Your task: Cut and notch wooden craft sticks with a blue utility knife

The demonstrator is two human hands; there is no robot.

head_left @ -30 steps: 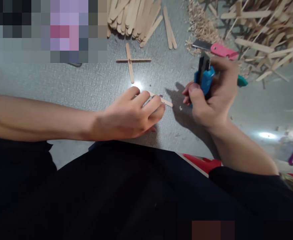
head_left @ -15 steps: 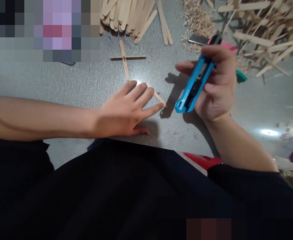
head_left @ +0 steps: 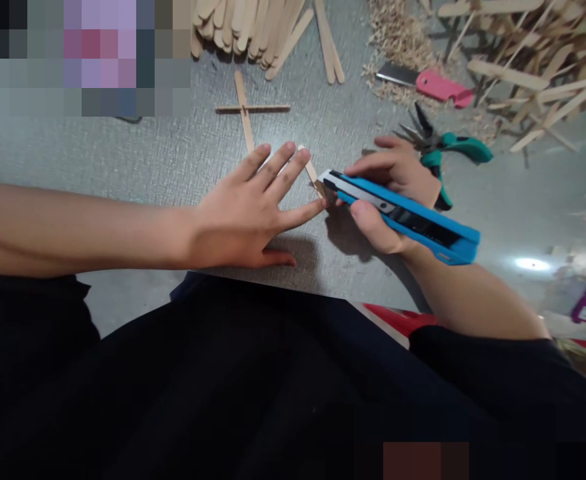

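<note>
My left hand point(head_left: 257, 207) lies flat with its fingers spread on the table, and its index fingertip presses the near end of a wooden craft stick point(head_left: 309, 165). Part of that stick is hidden by the fingers. My right hand point(head_left: 397, 180) is closed around a blue utility knife point(head_left: 407, 217). The knife's tip is at the stick, close beside my left index finger; whether the blade cuts into it I cannot tell. Just beyond my left fingers, two craft sticks form a cross point(head_left: 244, 109) on the table.
Many craft sticks point(head_left: 243, 30) are piled at the back, with two more sticks point(head_left: 329, 43) beside them. Wood shavings point(head_left: 397, 40) surround a pink-handled blade point(head_left: 443, 88). Green-handled pliers point(head_left: 445, 143) lie behind my right hand. A heap of joined sticks point(head_left: 537, 73) fills the back right.
My right hand has turned the utility knife over and brought its tip left to the craft stick. The pliers and pink handle are now uncovered. My left hand stays nearly in place.
</note>
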